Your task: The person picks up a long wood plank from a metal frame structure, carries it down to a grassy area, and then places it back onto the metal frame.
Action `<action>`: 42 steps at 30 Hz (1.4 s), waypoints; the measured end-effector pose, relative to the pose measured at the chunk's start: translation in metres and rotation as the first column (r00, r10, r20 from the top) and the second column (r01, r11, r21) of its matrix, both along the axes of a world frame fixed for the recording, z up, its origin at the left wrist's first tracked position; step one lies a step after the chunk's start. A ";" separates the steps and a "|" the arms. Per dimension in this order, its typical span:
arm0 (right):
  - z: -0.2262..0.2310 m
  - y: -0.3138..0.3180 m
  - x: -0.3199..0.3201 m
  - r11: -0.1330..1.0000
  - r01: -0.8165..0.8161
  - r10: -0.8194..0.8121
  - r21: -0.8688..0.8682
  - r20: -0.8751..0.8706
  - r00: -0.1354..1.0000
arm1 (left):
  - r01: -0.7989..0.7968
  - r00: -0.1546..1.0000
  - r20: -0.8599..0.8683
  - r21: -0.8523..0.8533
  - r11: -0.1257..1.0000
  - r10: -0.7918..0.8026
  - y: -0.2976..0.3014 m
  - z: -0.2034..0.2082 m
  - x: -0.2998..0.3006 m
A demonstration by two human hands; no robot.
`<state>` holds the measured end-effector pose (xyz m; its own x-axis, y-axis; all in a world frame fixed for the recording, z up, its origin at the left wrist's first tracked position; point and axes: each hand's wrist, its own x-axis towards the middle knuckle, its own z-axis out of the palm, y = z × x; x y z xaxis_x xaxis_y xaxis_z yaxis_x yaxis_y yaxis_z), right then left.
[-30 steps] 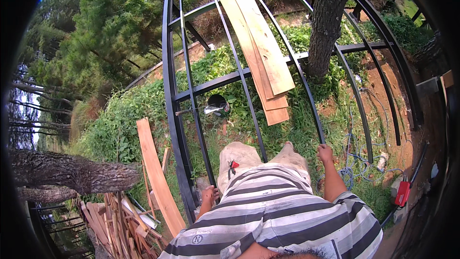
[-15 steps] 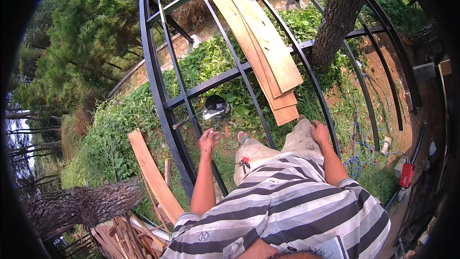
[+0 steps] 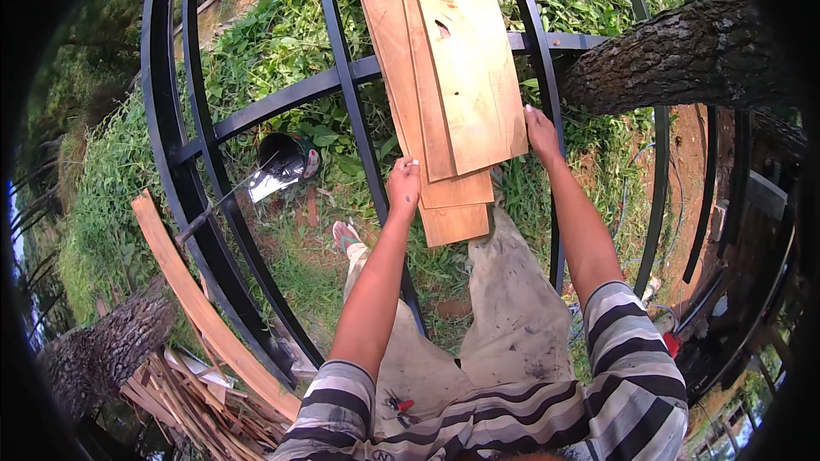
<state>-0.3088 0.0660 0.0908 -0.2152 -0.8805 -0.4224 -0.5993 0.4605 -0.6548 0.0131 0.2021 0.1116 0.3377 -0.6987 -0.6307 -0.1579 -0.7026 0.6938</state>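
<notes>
Several long pale wooden boards (image 3: 480, 111) lie in an overlapping stack, their near ends staggered in front of my thighs. My left hand (image 3: 405, 184) is closed at the left edge of the lower boards, close to their near end. Along the right edge of the top board, my right hand (image 3: 541, 133) has its fingers round the side, the undersides hidden. The top board has dark knot holes. A black metal frame (image 3: 352, 94) of long bars and crossbars carries the stack.
A tree trunk (image 3: 683, 51) crosses the frame at right. Below the bars at left sits a black bucket (image 3: 282, 154). A single plank (image 3: 201, 303) leans at left, with scrap wood (image 3: 184, 410) piled beside it. Green plants grow under the frame.
Both hands have moved forward from beside my body to the near part of the boards and closed on their edges. My view has tilted down and come closer to the stack.
</notes>
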 end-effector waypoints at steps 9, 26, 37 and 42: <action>-0.055 -0.011 0.025 0.955 0.025 -0.191 0.296 0.549 0.813 | 0.017 0.929 0.369 -0.137 0.990 0.035 -0.045 -0.053 -0.070; 0.004 -0.008 0.034 0.963 0.022 -0.211 0.270 0.699 0.683 | 0.002 0.994 0.105 0.141 0.990 -0.017 -0.060 0.016 -0.076; 0.105 -0.008 0.097 0.964 -0.087 -0.129 0.251 0.728 0.673 | 0.026 0.980 0.193 0.120 0.992 -0.049 -0.065 0.116 -0.014; 0.178 -0.001 0.181 0.979 -0.028 -0.147 0.200 0.799 0.583 | 0.085 0.948 0.303 0.053 0.995 -0.097 -0.067 0.184 0.068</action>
<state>-0.1277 0.0652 0.2693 0.2418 -0.7720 -0.5878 0.1691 0.6300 -0.7579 0.0811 0.1352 0.2959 0.4544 -0.7123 -0.5349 -0.4218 -0.7010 0.5751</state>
